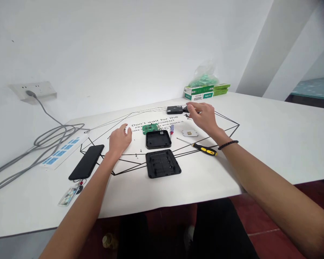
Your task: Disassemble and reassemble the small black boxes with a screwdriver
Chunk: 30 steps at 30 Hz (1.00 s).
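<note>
1. The right hand (203,117) reaches beyond the black square plastic case shell (158,139), fingers pinched on a small dark part just beside a flat black box (175,109).
2. The left hand (120,139) hovers left of that shell, fingers loosely curled and gripping nothing.
3. A green circuit board (150,128) lies behind the shell, and the black ribbed cover (163,163) in front, both laid apart where they can be reached.
4. A yellow-handled screwdriver (204,148) rests to the right of the shell.

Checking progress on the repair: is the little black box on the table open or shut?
Open: its two black shells lie apart, circuit board out.
</note>
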Available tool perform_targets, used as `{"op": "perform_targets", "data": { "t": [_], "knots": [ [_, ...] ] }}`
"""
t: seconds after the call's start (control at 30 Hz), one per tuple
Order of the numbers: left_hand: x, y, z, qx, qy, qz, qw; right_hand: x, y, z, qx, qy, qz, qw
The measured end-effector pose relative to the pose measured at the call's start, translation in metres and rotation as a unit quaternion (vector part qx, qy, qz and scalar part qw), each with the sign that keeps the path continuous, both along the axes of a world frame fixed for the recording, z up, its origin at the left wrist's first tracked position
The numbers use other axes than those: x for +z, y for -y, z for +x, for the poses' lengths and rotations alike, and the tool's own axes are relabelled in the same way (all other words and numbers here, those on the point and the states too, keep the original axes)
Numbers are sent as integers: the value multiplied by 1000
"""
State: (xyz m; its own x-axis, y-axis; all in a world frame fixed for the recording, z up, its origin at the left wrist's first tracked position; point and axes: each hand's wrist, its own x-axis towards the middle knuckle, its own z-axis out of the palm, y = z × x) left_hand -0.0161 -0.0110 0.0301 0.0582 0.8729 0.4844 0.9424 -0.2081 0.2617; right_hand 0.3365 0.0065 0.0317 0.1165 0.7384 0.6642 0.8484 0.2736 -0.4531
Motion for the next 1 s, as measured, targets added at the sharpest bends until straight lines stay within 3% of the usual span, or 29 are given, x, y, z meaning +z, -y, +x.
{"op": "perform_targets", "data": {
  "t": [0.27,0.5,0.77,0.9,1.0],
  "knots": [
    [-2,-3,-1,16,-60,17,998,-5,-7,2,-77,-14,-20,997],
    [-1,-1,0,27,-47,16,998,-5,-7,1,-93,9,-25,995],
    [6,9,-1,11,2,-31,999,-8,-15,15,23,117,-192,974],
    [3,6,-3,20,29,-4,999,-9,-12,33,145,149,-325,922],
    [-5,-1,-4,-10,32,53,998,-13,-14,43,188,170,-398,882]
  ]
}}
